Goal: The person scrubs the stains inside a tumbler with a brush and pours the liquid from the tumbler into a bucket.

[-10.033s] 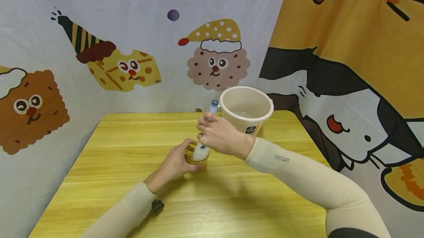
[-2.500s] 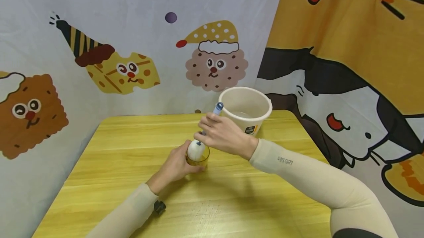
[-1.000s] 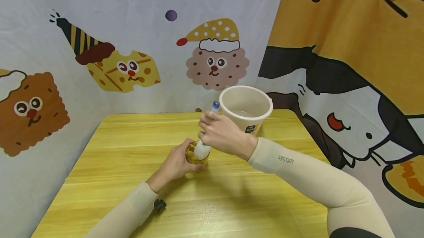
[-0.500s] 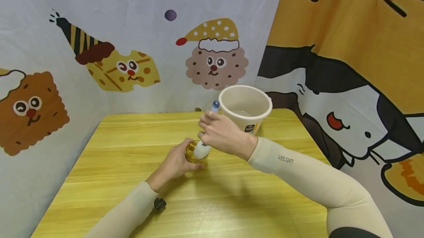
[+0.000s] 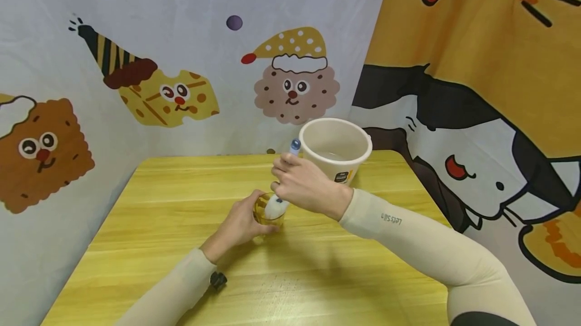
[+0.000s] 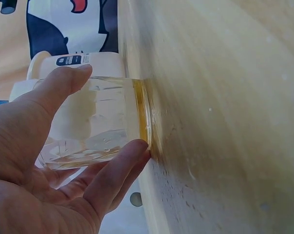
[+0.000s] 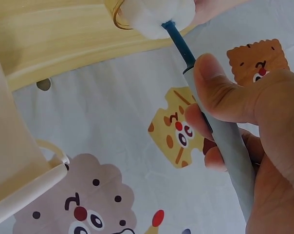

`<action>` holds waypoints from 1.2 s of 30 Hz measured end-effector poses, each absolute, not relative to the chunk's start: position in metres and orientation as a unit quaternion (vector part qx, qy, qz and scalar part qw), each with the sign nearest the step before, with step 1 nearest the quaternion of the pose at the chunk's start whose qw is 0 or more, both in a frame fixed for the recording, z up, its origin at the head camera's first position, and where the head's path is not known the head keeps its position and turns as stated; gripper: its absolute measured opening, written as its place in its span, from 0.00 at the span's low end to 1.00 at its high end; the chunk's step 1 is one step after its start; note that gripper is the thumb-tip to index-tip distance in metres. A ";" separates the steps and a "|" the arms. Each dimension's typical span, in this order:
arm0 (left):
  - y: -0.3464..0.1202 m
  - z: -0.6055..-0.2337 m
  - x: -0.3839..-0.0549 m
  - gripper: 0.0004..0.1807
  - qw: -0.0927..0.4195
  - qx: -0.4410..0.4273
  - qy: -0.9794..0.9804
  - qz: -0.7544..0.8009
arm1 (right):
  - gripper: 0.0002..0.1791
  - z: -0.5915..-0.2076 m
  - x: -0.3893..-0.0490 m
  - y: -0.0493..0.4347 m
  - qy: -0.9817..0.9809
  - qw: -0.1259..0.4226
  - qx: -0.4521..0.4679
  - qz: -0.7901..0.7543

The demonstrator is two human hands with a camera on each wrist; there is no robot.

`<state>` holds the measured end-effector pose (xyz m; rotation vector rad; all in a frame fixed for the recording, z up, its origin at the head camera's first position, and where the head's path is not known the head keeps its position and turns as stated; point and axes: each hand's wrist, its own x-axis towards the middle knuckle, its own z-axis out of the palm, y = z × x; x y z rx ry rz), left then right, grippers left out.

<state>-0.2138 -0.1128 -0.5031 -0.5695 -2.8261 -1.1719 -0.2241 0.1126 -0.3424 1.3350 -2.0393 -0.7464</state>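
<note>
In the head view my left hand [image 5: 238,225] grips an amber-tinted drinking glass [image 5: 270,224] near the middle of the table. The left wrist view shows thumb and fingers round the faceted wall of the glass [image 6: 113,105], its base close to the wet tabletop. My right hand [image 5: 304,184] holds a cup brush by its pale grey handle [image 7: 229,146]. The white sponge head [image 5: 274,207] of the brush sits inside the mouth of the glass, tilted. A blue neck [image 7: 180,45] joins head and handle in the right wrist view.
A cream bucket [image 5: 336,142], seemingly with some water in it, stands behind the right hand. Water drops [image 5: 281,285] dot the front of the wooden table [image 5: 181,179]. A cartoon-printed cloth [image 5: 190,13] hangs behind the table.
The brush head was raised higher in the glass 2.5 seconds ago and sits lower and further right now. Over the last second it shifts slightly. Both grips stay the same.
</note>
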 end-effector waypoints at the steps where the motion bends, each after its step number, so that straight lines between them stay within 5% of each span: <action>1: -0.113 -0.503 -0.214 0.46 0.015 -0.182 -0.908 -0.376 | 0.02 -0.343 -0.224 0.113 -0.766 0.292 0.501 -0.279; 36: -0.113 -0.502 -0.215 0.47 0.008 -0.174 -0.908 -0.382 | 0.05 -0.345 -0.220 0.111 -0.761 0.304 0.513 -0.254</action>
